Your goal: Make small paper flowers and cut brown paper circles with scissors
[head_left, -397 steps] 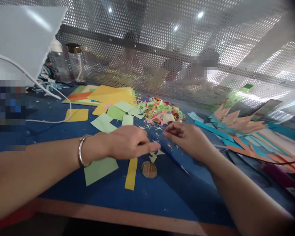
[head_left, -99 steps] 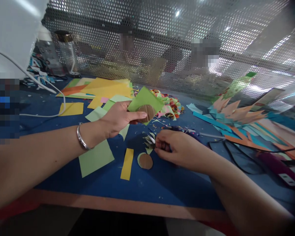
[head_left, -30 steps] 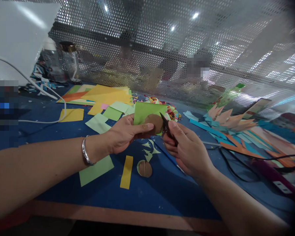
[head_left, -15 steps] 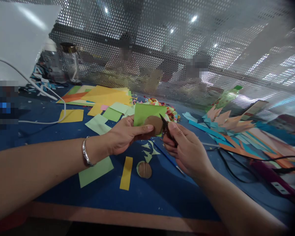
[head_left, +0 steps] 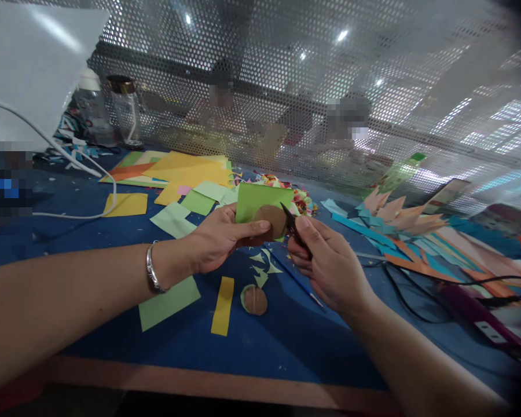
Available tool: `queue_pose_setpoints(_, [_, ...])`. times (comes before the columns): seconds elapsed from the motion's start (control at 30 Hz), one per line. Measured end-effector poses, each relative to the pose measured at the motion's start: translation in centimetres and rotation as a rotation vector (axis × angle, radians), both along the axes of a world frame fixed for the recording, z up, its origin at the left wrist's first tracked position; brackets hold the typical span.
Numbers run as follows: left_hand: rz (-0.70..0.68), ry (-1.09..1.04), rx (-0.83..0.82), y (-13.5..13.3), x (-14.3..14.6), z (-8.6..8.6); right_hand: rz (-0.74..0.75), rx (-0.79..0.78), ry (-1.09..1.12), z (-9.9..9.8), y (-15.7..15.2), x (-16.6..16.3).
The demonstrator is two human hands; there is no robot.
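Note:
My left hand (head_left: 223, 237) pinches a green paper piece (head_left: 257, 198) together with a brown cardboard disc (head_left: 270, 220) laid on it, held up above the blue table (head_left: 286, 336). My right hand (head_left: 330, 263) grips small dark scissors (head_left: 292, 225), whose blades touch the right edge of the disc and green paper. On the table below lie a second brown disc (head_left: 255, 300) with a green rim, small pale green cuttings (head_left: 263, 267) and a thin blue stick (head_left: 293, 277).
Yellow and green paper sheets (head_left: 186, 168) lie at the back left, a heap of coloured scraps (head_left: 301, 200) behind my hands, blue and orange paper shapes (head_left: 412, 231) to the right. A black cable (head_left: 443, 284), a white cable (head_left: 82, 214), jars (head_left: 124, 110) and a perforated metal screen (head_left: 330, 75) surround the work area.
My left hand lifted the green paper with the disc from the table earlier, and my right hand picked up the scissors. In the last second both hands barely moved.

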State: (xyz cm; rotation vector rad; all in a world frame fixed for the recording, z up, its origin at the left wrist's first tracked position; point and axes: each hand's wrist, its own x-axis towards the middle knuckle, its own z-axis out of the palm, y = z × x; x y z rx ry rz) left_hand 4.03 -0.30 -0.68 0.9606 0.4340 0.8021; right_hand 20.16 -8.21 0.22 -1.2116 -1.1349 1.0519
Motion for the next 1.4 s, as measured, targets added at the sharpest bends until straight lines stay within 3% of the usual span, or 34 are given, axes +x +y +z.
queue_pose_setpoints(0.57, [-0.015, -0.003, 0.031, -0.06, 0.03, -0.01, -0.002, 0.023, -0.026, -0.07, 0.05, 0.11])
queue_pose_setpoints(0.97, [0.156, 0.159, 0.17, 0.38, -0.46, 0.37, 0.016, 0.062, -0.185, 0.25, 0.32, 0.76])
queue_pose_setpoints(1.4, [0.091, 0.092, 0.154, 0.41, -0.43, 0.21, 0.013, 0.076, -0.175, 0.19, 0.27, 0.69])
